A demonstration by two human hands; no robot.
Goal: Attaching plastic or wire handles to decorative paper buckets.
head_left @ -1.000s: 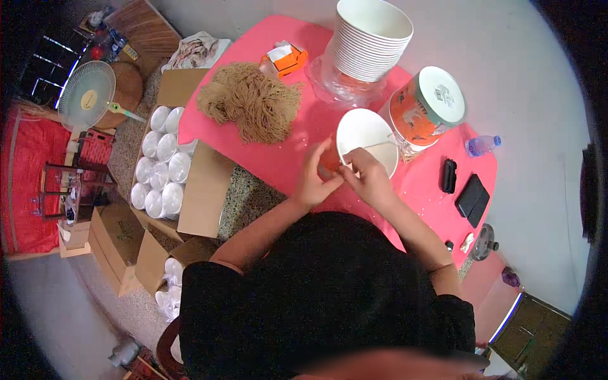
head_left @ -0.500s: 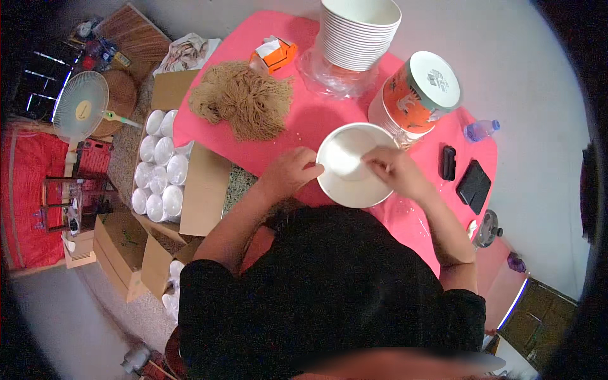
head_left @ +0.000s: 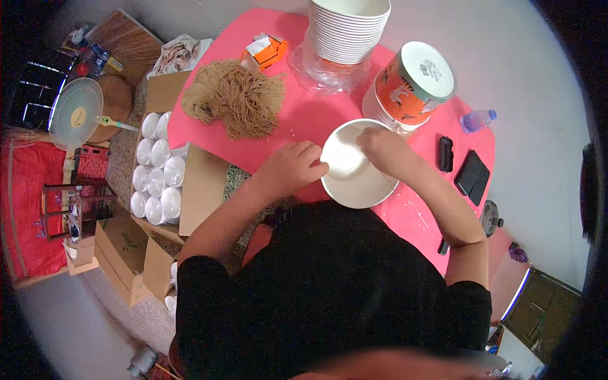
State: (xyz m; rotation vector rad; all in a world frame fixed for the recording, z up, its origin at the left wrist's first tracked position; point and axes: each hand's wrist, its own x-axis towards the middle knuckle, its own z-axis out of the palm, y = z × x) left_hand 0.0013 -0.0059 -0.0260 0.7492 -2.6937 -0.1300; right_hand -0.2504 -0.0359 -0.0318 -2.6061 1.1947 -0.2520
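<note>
Far left: open brown cardboard box (head_left: 204, 187) with rows of white plastic-wrapped cups (head_left: 157, 180). Then the pink-covered table (head_left: 304, 123): tangled tan bundle of stringy strands (head_left: 237, 101), small orange tissue box (head_left: 270, 52) behind it.

Left hand (head_left: 285, 170): thumb and fingers curled close together, touching the rim; can't tell if it truly pinches. Tall stack of nested white tubs (head_left: 348, 31) at back. Wide, round white paper bucket (head_left: 358, 193), mouth up, at the table's near edge by the black shirt (base hidden). Right hand (head_left: 387, 152) is inside it, fingers bunched narrow; can't tell if anything is held.

Further right: upturned orange-and-green printed bucket (head_left: 403, 95), black oblong case (head_left: 446, 154), clear plastic bottle (head_left: 478, 120).

Doing it well, my judgement: brace the rim on the left against spinning, keep right-hand pressure light since paper walls probably dent, and keep the wrist off the opposite rim.
</note>
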